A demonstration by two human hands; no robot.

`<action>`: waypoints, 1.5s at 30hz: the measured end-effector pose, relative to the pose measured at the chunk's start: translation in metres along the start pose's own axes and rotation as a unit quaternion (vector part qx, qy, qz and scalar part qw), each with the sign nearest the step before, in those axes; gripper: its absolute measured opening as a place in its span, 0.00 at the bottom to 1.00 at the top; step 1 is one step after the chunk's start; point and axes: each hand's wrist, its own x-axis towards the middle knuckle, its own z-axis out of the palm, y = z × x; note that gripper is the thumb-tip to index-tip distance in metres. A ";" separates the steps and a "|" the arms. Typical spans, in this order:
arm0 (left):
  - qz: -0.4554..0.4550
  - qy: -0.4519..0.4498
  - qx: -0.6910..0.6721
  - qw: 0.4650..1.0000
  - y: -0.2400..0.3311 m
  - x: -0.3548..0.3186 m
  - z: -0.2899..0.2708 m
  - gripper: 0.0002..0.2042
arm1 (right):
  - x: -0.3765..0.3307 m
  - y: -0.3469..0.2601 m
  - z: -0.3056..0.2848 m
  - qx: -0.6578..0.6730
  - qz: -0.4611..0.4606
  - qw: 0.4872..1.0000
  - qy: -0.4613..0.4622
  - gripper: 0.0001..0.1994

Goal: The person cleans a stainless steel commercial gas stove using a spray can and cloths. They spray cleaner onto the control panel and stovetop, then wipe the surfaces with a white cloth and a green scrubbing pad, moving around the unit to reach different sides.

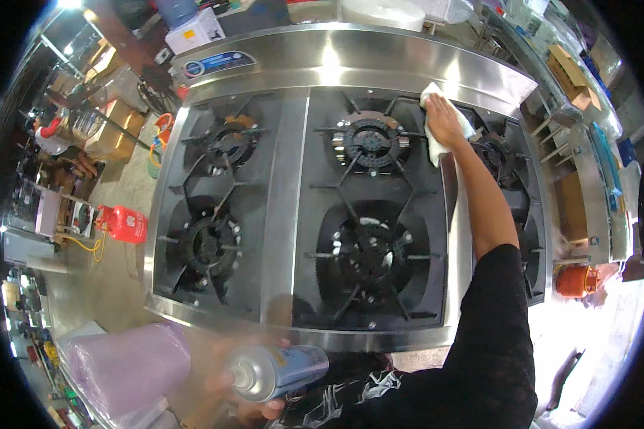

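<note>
Right hand (445,114) presses flat on a white cloth (436,146) at the stove's (293,186) far burner grate; left hand (254,407) grips a spray can (279,370) low, where the cloth could snag on the grate prongs.

The stove (286,207) is silver-grey brushed steel, with bright white glare along its back ledge (350,61), and a small blue and white label (218,63) sits on that ledge. Its burner grates (368,254) and the trays under them are black; the burner rings (371,139) show dull grey metal. The cloth (436,146) under the right hand (444,118) is white. The spray can (275,372) in the left hand (254,409) is silver with a blue and yellow label. The sleeve (494,336) is black, with a white line pattern lower down. A plastic bag (125,368) is pale purple. A canister (125,224) on the floor is red, and another (574,280) is orange. The floor (122,186) is grey.
</note>
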 end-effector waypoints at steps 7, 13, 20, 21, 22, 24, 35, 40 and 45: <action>-0.084 0.002 -0.025 0.996 0.056 -0.063 -0.061 0.38 | -0.140 -0.031 -0.027 0.099 0.036 0.994 0.011 0.29; -0.083 -0.064 -0.024 0.994 0.087 -0.113 -0.119 0.37 | -0.326 -0.088 -0.072 0.147 0.091 0.982 0.080 0.27; -0.048 -0.045 -0.016 0.998 0.102 -0.163 -0.176 0.35 | -0.472 -0.185 -0.142 0.305 0.335 0.885 0.104 0.24; -0.050 -0.020 -0.022 0.998 0.103 -0.168 -0.180 0.35 | -0.472 -0.204 -0.147 0.273 0.301 0.902 0.145 0.23; -0.046 -0.001 -0.023 0.999 0.103 -0.173 -0.184 0.35 | -0.472 -0.232 -0.148 0.256 0.281 0.906 0.187 0.23; -0.041 0.027 -0.019 0.999 0.103 -0.180 -0.191 0.36 | -0.470 -0.295 -0.143 0.269 0.233 0.907 0.223 0.23; -0.022 0.068 -0.024 0.997 0.106 -0.182 -0.207 0.36 | -0.390 -0.454 -0.056 0.101 -0.155 0.981 0.065 0.31; 0.015 0.064 -0.063 0.996 0.093 -0.173 -0.200 0.36 | -0.335 -0.444 -0.043 0.106 -0.160 0.980 0.043 0.30; -0.061 0.047 -0.045 0.996 0.094 -0.163 -0.204 0.37 | -0.262 -0.429 -0.022 0.101 -0.131 0.986 0.020 0.30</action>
